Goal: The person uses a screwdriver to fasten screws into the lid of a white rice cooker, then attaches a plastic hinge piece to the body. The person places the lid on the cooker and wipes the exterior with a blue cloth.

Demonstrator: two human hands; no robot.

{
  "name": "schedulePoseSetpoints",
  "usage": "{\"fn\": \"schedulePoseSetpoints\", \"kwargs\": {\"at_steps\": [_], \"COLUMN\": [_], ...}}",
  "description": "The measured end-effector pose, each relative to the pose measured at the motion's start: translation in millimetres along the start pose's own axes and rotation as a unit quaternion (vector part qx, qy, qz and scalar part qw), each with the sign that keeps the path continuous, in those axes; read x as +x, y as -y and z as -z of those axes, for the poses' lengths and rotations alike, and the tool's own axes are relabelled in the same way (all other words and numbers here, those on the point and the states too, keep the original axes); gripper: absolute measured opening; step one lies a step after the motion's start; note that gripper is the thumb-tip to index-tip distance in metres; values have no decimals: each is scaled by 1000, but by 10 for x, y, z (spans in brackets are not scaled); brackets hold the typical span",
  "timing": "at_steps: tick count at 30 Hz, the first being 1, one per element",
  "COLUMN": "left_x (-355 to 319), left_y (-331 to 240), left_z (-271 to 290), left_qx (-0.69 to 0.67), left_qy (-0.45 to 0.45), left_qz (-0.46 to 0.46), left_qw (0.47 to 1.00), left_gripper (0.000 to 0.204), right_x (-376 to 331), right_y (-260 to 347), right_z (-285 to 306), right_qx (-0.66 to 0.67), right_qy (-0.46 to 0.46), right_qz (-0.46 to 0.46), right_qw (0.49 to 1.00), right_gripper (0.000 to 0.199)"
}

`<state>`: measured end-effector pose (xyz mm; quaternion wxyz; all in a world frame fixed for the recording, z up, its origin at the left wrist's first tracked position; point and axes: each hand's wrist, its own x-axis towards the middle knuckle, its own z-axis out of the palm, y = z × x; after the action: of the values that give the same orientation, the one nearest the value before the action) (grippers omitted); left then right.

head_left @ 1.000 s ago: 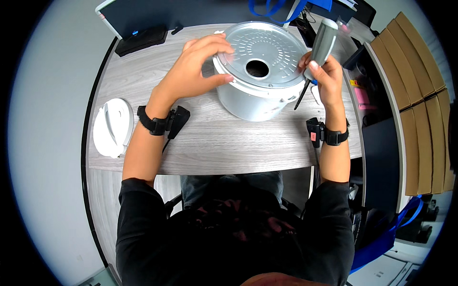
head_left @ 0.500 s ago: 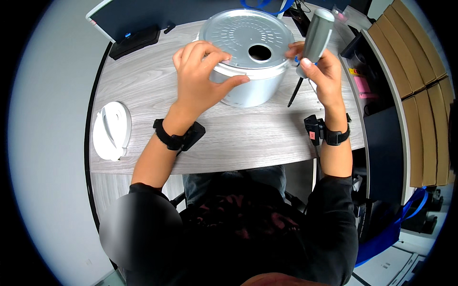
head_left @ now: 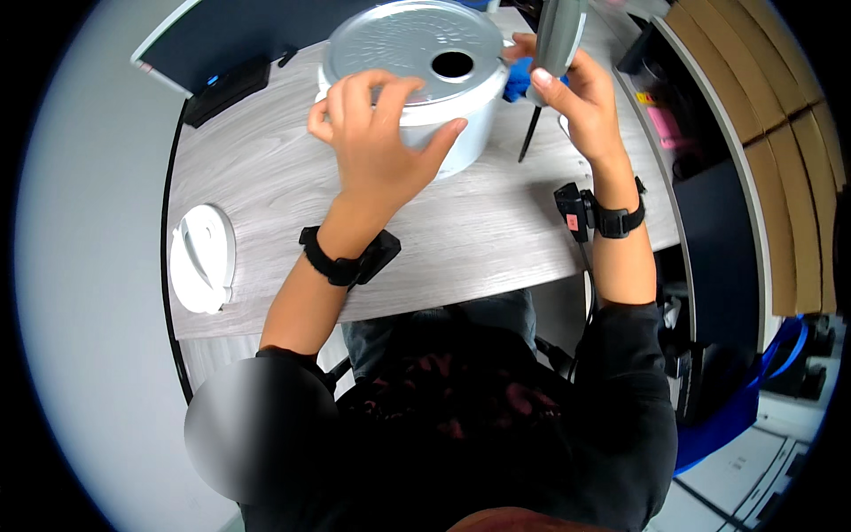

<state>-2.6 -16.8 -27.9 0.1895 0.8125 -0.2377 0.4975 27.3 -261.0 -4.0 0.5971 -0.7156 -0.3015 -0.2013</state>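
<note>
A round white appliance housing (head_left: pixel 474 124) stands on the desk, with a slotted silver metal plate (head_left: pixel 399 35) on top and a dark round hole (head_left: pixel 452 64) in that plate. My left hand (head_left: pixel 377 146) is at its near left edge, fingers spread and curved over the rim, thumb apart in front of the side wall. At the right of the housing, my right hand (head_left: pixel 592 111) is closed around a screwdriver (head_left: pixel 558 40). Its grey handle points up and its dark shaft slants down toward the desk. The handle's top is cut off by the picture edge.
A white oval plastic part (head_left: pixel 202 257) lies at the desk's left. Behind it stands a monitor on a black base (head_left: pixel 226 93). Something blue (head_left: pixel 518 80) shows between the housing and my right hand. Shelving with cardboard boxes (head_left: pixel 780 177) borders the right side.
The view has shifted, so housing and hands appear higher, with the housing further left. My left fingers have moved slightly along the rim. The screwdriver stays in my right hand.
</note>
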Motion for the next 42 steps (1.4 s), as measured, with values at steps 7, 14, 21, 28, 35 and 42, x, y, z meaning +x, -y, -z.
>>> {"fn": "schedulePoseSetpoints", "kwargs": {"at_steps": [7, 14, 21, 28, 35, 42], "left_x": [-109, -223, -216, -223, -223, -195], "left_y": [-635, -1066, -1488, -1556, -1417, -945], "left_z": [-150, -1123, -1678, -1881, -1678, -1008], "left_qx": [-315, -317, -226, -178, -251, -331], "left_qy": [120, 348, 472, 479, 437, 375], "left_qz": [-49, -26, -3, -17, 60, 120], "left_qw": [940, 882, 852, 859, 861, 858], "left_gripper": [30, 21, 23, 11, 8, 9], "right_x": [-329, -949, -1235, -1319, -1260, -913], "right_y": [-189, -104, -201, -261, -278, -369], "right_z": [592, 1120, 1282, 1315, 1219, 828], "right_qx": [-47, -124, -88, -66, -43, 70], "right_qy": [-106, -196, -250, -252, -232, -154], "right_qz": [-37, -159, -198, -200, -165, -143], "right_qw": [993, 960, 944, 945, 958, 975], "right_gripper": [26, 28, 27, 27, 30, 28]}}
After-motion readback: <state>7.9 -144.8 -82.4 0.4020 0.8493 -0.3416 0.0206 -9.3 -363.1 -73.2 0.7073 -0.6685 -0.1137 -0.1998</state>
